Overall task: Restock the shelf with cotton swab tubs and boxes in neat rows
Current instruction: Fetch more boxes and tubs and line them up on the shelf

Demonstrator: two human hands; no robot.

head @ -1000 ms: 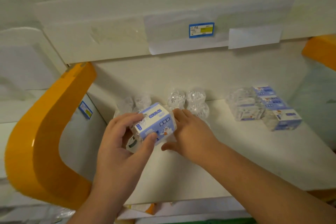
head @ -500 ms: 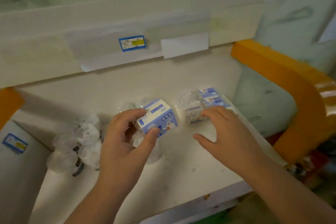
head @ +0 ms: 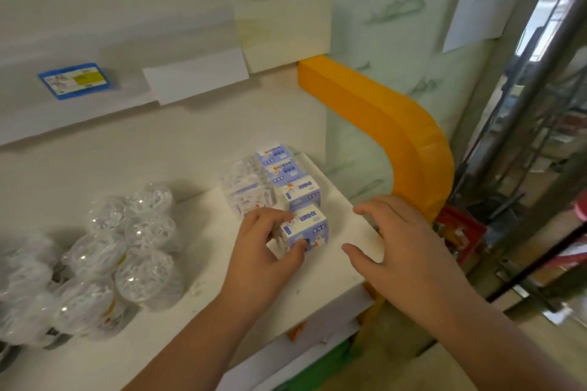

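My left hand (head: 265, 247) grips a blue-and-white cotton swab box (head: 306, 227) and holds it on the white shelf (head: 178, 320), at the front end of a row of the same boxes (head: 286, 173) that runs toward the back wall. Clear swab boxes (head: 246, 189) stand in a second row just left of them. My right hand (head: 400, 238) hovers open to the right of the held box, fingers spread, touching nothing. Several round clear tubs of swabs (head: 133, 247) sit in rows on the shelf's left part.
An orange curved side panel (head: 397, 133) bounds the shelf on the right. The upper shelf's front carries a blue price tag (head: 74, 81) and a white label strip (head: 197, 79). Metal racking (head: 524, 124) stands further right. The shelf's front edge is near my wrists.
My left hand carried the blue box rightward and set it down at the front of the box row. My right hand drew back from the row and now hovers beside it.
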